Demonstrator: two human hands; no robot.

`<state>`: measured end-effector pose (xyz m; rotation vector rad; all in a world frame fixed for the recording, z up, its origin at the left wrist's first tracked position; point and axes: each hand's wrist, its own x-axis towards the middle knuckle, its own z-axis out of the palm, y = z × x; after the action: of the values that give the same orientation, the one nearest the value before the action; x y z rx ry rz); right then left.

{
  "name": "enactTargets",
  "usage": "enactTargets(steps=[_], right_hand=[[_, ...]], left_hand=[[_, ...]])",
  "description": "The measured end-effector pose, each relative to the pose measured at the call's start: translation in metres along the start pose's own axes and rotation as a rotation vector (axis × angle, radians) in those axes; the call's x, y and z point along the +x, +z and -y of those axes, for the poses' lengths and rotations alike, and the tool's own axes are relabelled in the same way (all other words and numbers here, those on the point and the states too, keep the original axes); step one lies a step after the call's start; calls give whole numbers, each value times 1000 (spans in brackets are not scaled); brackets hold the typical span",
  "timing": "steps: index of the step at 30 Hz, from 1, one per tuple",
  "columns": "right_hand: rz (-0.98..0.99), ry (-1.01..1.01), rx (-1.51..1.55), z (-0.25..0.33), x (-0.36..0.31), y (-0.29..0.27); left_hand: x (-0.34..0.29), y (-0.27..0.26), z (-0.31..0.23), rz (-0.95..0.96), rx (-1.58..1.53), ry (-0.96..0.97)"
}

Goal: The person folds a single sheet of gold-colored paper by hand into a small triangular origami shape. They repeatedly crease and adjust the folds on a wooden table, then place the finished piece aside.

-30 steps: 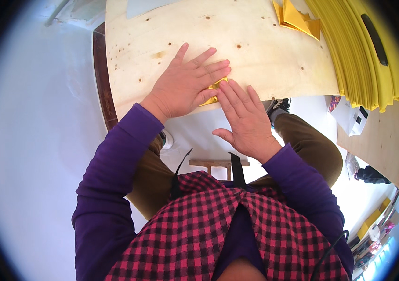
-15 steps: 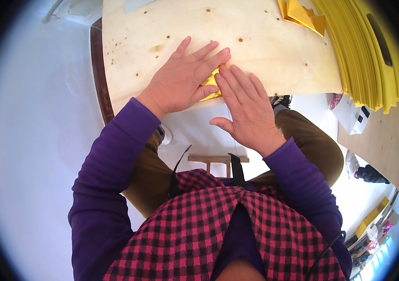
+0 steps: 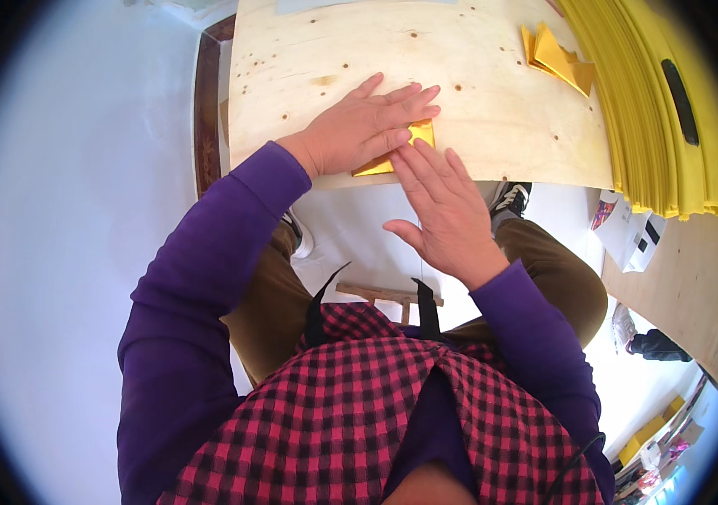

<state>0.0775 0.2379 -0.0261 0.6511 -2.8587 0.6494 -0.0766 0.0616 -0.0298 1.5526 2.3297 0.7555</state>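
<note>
A small folded piece of shiny gold paper [image 3: 423,131] lies at the near edge of the pale wooden table [image 3: 376,57]. My left hand [image 3: 366,124] is laid across it, palm down, fingers stretched out and thumb over the middle. From the near right, my right hand [image 3: 450,209] rests its extended fingertips on the paper, its thumb held out past the table edge. Both hands are open. Between and beneath them, much of the paper is hidden; a corner shows at the lower left and another part at the upper right.
Several folded gold paper pieces [image 3: 559,61] lie at the table's far right. Beside them is a thick stack of yellow sheets [image 3: 649,118] with a black object [image 3: 680,101] on top. A white box [image 3: 631,238] stands below the table's right side.
The table has shifted slightly right and down in view. My left hand has slid across the paper, its thumb now nearer my right fingertips. More of the gold paper shows.
</note>
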Motion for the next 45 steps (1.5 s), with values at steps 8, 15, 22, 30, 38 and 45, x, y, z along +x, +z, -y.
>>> enactTargets(steps=[8,15,22,30,38,45], right_hand=[[36,0,-76,1,3,12],[16,1,-34,-1,2,13],[-34,-19,15,-4,0,17],[-221,-160,-102,-12,11,8],[-511,-205,-260,-47,18,-61],[-619,127,-599,-140,37,-126]], left_hand=[[-9,-32,6,-308,-254,-122],[-65,-6,-32,-69,284,-132],[-75,-10,-2,-274,393,-588],[-70,-3,-25,-803,-44,-481],[-74,-5,-23,-854,-161,-401],[-70,-8,-25,-781,-87,-382]])
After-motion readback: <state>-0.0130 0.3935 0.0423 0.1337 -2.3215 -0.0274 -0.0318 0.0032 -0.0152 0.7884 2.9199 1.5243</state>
